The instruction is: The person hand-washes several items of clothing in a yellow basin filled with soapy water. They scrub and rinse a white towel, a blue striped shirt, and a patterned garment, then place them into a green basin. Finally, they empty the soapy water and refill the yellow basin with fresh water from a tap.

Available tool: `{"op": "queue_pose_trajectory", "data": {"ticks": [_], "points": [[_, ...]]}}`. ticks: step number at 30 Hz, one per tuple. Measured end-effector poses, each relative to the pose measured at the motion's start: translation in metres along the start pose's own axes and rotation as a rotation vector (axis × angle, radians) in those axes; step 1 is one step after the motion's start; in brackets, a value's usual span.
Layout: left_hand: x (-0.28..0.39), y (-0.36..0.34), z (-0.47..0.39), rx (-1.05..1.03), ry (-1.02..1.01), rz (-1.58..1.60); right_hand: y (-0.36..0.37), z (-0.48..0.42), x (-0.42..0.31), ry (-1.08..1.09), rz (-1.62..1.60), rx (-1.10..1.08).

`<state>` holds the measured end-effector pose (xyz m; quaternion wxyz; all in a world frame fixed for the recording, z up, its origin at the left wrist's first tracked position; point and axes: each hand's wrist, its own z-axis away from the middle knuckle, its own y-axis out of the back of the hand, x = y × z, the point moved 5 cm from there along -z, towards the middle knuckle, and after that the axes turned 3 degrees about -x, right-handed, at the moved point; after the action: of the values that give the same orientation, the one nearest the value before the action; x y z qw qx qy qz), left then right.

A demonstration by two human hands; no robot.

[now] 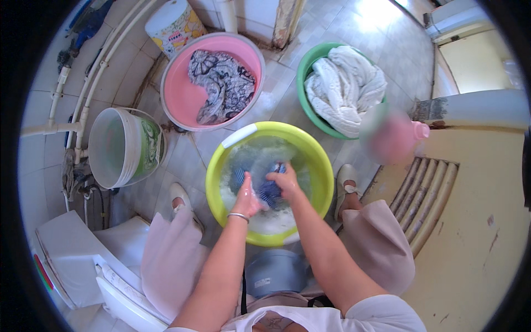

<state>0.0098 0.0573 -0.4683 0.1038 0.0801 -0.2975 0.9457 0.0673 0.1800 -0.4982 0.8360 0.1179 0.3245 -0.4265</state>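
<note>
Soapy water fills a lime-green plastic basin (213, 186) on the floor between my feet. In it lies a blue striped cloth (269, 195), partly under the water and suds. My right hand (287, 182) grips a bunched part of this cloth, thumb and fingers closed around it. Wet and with its thumb raised, my left hand (248, 199) is at the cloth's left side, a bangle on the wrist. Its fingers are partly lost in suds, so a hold on the cloth cannot be made out.
Patterned fabric lies in a pink basin (180, 103); white fabric (346, 89) fills a green basin (305, 101). A white bucket (105, 153) stands left by wall pipes (85, 112). A blurred pink container (394, 137) is at right. A grey-blue tub (276, 269) sits beneath me.
</note>
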Motion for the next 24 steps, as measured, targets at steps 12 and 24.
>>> {"op": "queue_pose_trajectory", "data": {"ticks": [12, 24], "points": [[0.023, -0.068, 0.059, -0.454, -0.175, 0.237, -0.061, 0.239, -0.107, 0.714, 0.388, -0.333], [0.01, -0.038, 0.049, -0.043, -0.394, -0.044, -0.001, 0.101, -0.076, 0.439, 0.869, 0.166]]}}
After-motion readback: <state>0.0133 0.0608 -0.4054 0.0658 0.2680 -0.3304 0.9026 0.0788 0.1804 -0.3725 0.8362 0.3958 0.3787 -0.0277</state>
